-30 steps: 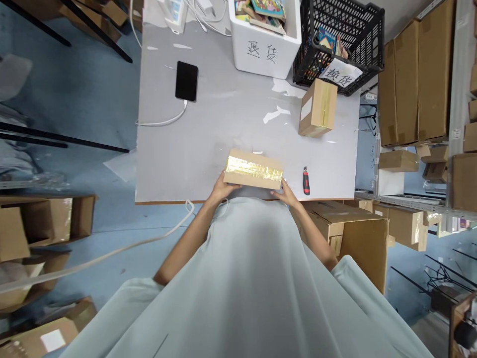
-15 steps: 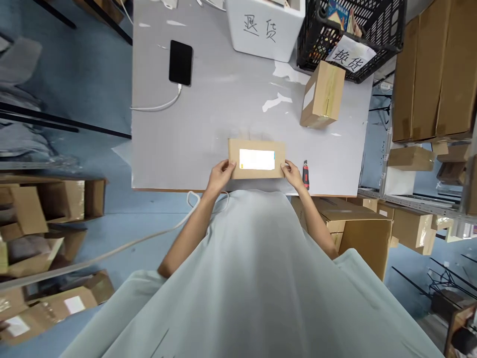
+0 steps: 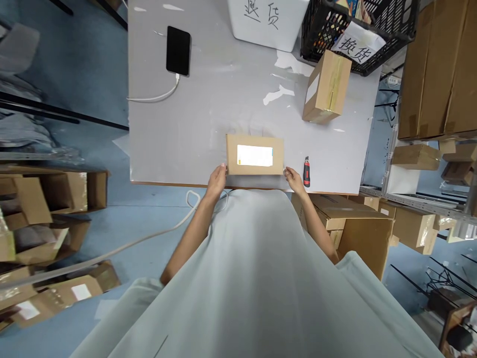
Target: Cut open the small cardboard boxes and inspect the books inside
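Note:
A flat cardboard box [image 3: 255, 169] with a white label lies near the front edge of the grey-white table [image 3: 208, 114]. Its left end meets the closed fingers of my left hand [image 3: 217, 180], which grip it at the lower corner. My right hand [image 3: 294, 179] is beside the lower right corner, fingers drawn together; whether they touch the box or hold anything is too small to tell. A red and black utility knife [image 3: 306, 172] lies just right of my right hand.
Behind stand a taped carton [image 3: 328, 88], a white bin [image 3: 266, 30] and a black crate [image 3: 395, 25]. A phone [image 3: 178, 51] with a white cable is at the back left. Below the table's right front edge sits an open carton [image 3: 367, 243].
My right thumb has come off the box's top face, and my right hand is now at its side. My left thumb has shifted to the box's left edge. The whole view has moved slightly.

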Action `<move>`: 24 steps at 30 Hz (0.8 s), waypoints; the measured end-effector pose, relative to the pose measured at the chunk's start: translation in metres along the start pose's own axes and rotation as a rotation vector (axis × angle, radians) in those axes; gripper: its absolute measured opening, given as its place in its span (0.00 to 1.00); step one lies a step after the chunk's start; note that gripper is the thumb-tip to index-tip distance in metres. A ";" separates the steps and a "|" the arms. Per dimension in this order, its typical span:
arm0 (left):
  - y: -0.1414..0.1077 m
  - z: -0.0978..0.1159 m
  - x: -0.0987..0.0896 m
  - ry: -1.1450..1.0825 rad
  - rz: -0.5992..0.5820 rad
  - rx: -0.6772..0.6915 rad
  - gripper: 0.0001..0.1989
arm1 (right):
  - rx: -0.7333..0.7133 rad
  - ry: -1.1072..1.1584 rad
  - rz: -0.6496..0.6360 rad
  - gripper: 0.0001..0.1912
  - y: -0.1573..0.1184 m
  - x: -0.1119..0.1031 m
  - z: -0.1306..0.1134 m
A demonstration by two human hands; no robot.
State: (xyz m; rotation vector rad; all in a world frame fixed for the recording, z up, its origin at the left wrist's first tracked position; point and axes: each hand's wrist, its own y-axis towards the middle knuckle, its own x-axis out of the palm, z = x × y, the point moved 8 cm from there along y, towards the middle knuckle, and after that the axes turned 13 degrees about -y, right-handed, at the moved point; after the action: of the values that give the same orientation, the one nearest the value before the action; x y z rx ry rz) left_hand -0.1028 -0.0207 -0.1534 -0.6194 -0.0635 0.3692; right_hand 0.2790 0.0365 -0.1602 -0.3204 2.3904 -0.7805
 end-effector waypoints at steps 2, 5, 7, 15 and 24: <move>-0.005 -0.007 0.001 -0.095 0.019 -0.081 0.39 | -0.023 -0.015 0.001 0.31 -0.003 0.005 -0.003; -0.011 -0.005 0.007 -0.175 0.015 -0.104 0.35 | -0.083 -0.022 -0.017 0.30 -0.005 0.013 -0.016; -0.012 0.000 0.009 -0.182 0.014 -0.092 0.34 | -0.117 -0.023 -0.035 0.30 -0.007 0.015 -0.026; -0.007 0.045 0.001 -0.173 0.059 0.115 0.42 | -0.204 -0.011 0.125 0.30 -0.021 -0.019 -0.067; 0.004 0.115 0.004 0.050 0.117 0.409 0.19 | -0.243 -0.200 0.385 0.30 -0.021 -0.061 -0.127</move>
State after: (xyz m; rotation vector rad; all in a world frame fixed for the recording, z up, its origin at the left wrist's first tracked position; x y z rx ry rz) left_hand -0.1193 0.0480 -0.0623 -0.2282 0.0954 0.4647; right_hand 0.2514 0.1016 -0.0368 -0.0259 2.2578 -0.2697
